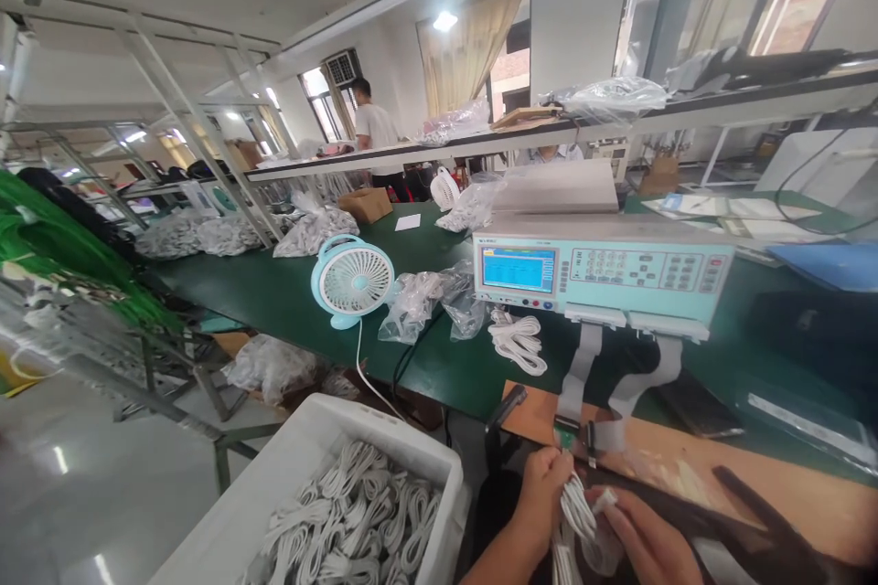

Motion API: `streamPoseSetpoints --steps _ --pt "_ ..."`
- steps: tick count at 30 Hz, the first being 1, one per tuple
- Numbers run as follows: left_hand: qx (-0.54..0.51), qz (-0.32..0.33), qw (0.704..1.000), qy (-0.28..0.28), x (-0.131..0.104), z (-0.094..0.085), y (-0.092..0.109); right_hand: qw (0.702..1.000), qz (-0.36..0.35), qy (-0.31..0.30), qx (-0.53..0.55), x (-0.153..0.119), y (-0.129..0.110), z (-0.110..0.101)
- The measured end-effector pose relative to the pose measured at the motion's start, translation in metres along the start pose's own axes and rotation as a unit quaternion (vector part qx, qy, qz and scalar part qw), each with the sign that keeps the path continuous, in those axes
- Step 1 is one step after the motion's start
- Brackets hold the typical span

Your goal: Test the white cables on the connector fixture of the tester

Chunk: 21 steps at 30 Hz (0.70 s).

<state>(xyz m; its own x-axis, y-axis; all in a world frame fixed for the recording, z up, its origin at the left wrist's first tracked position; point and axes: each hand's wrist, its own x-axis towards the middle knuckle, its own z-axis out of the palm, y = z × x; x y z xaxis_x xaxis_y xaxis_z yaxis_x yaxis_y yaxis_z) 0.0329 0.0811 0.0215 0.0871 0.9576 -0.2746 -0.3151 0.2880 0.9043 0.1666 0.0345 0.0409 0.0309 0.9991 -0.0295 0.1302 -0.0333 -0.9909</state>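
My left hand (541, 489) is closed on the upper end of a bundled white cable (576, 512), just below a small green connector board (566, 435). Whether the cable's plug sits in that board, I cannot tell. To the right, my right hand (648, 530) pinches a white plug end (606, 500) of cable. Clear plastic hangs beneath it. A grey ribbon cable (582, 372) runs from the board up to a light-blue cable tester (604, 270) with a lit blue screen. A second ribbon cable (641, 384) ends at a dark connector beside the board.
Left of my hands, a white bin (449, 475) holds many coiled white cables (357, 512). On the green table (294, 292) are a light-blue fan (357, 279), another cable coil (516, 341) and plastic bags (412, 302). A person (377, 132) stands in the background.
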Motion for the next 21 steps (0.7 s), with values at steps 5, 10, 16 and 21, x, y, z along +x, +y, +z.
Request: streamPoseSetpoints --steps 5,10,16,21 --pt "0.029 -0.001 0.999 -0.019 0.001 -0.009 -0.010 0.995 0.015 0.055 0.081 0.005 -0.001 0.014" --pt "0.105 0.030 0.994 -0.017 0.000 -0.011 -0.005 0.986 0.050 0.076 0.140 0.012 0.008 0.026" --pt "0.114 0.027 0.993 -0.023 -0.006 -0.007 0.007 0.980 0.073 0.095 0.158 0.015 0.010 0.031" --pt "0.108 0.025 0.994 -0.023 -0.007 -0.007 0.007 0.980 0.077 0.111 0.144 0.014 0.010 0.032"
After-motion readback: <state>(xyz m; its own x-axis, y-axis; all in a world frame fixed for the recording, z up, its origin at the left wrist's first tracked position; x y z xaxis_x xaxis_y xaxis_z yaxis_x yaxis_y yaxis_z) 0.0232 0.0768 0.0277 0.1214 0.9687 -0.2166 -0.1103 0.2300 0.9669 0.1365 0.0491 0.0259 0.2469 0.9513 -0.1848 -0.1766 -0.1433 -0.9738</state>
